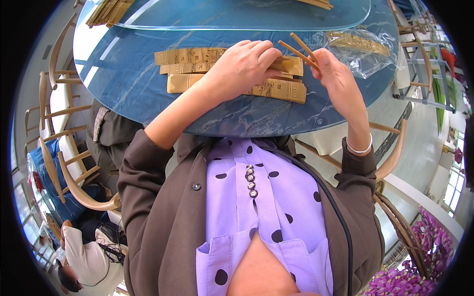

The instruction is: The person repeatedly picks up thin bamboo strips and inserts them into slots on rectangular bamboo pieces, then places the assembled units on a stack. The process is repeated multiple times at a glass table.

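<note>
In my right hand [333, 74] is a pair of wooden chopsticks [298, 54], gripped near one end with their other ends pointing up and left. My left hand [244, 65] is closed on a brown paper chopstick sleeve [286, 64], whose end sticks out past the fingers toward the chopsticks. The chopsticks are apart from the sleeve. Beneath my left hand and wrist, several printed brown sleeves [280, 91] lie flat in rows on the blue table. My left palm and forearm hide part of them.
A clear plastic bag [368, 61] with brown sleeves lies to the right on the blue marbled table [237, 116]. A raised glass disc [222, 19] spans the far side, with a sleeve pile [108, 12] at left and sticks [317, 4] at right. Wooden chairs [81, 190] stand around.
</note>
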A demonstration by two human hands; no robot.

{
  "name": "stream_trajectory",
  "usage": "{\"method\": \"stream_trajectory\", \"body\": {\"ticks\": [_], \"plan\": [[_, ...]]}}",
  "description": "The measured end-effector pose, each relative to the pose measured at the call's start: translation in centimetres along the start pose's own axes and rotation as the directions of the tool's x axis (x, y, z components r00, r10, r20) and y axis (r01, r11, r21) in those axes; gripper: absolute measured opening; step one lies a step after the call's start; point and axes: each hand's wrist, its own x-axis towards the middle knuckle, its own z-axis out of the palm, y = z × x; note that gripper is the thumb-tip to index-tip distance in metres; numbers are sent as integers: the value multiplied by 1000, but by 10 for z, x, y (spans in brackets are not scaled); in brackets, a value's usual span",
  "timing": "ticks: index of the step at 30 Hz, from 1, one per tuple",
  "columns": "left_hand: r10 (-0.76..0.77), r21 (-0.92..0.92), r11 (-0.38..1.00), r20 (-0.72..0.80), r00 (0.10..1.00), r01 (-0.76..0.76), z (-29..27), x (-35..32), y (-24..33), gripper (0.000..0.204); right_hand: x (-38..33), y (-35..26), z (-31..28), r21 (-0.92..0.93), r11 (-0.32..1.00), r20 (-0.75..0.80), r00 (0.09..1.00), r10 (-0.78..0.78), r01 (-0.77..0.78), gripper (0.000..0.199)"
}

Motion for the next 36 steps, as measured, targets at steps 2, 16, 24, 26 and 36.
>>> {"method": "stream_trajectory", "body": {"ticks": [2, 16, 24, 26, 36], "plan": [[-25, 9, 1000, 9, 1000, 24, -1, 1, -1, 31, -9, -3, -13, -87, 996, 16, 999, -31, 32, 25], [-80, 0, 997, 25, 997, 80, -4, 1, -2, 30, -18, 3, -7, -598, 751, 2, 937, -348, 280, 27], [-64, -26, 998, 27, 998, 64, -3, 2, 0, 29, -9, 3, -5, -526, 796, 67, 947, -314, 300, 35], [-70, -37, 997, 31, 997, 71, -2, 1, 1, 30, -6, 3, -5, -535, 790, 105, 952, -289, 299, 30], [37, 84, 996, -100, 994, -29, -13, 6, 5, 45, -1, 17, 12, -201, 877, 95, 900, -426, 436, 29]]}}
